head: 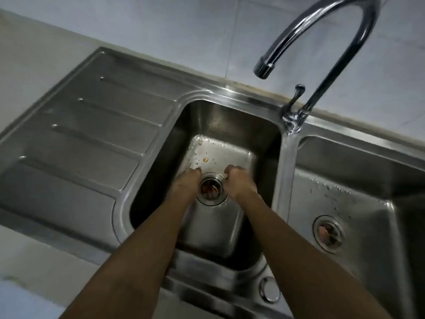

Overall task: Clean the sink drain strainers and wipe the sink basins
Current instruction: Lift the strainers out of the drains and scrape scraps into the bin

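A steel double sink fills the view. In the small middle basin [230,120] a round drain strainer [210,188] holds brown scraps. My left hand [186,183] rests on the basin floor at the strainer's left rim, fingers curled down. My right hand [238,180] sits at its right rim, loosely fisted, with nothing visible in it. A scrap of food [205,160] and water drops lie on the floor behind the hands. The larger right basin [368,171] has its own strainer [329,233] with brownish debris.
A tall curved faucet [326,42] with a lever [296,95] rises between the basins, its spout over the middle basin. A ribbed drainboard [92,139] lies to the left. A round cap [269,289] sits on the front rim. Tiled wall behind.
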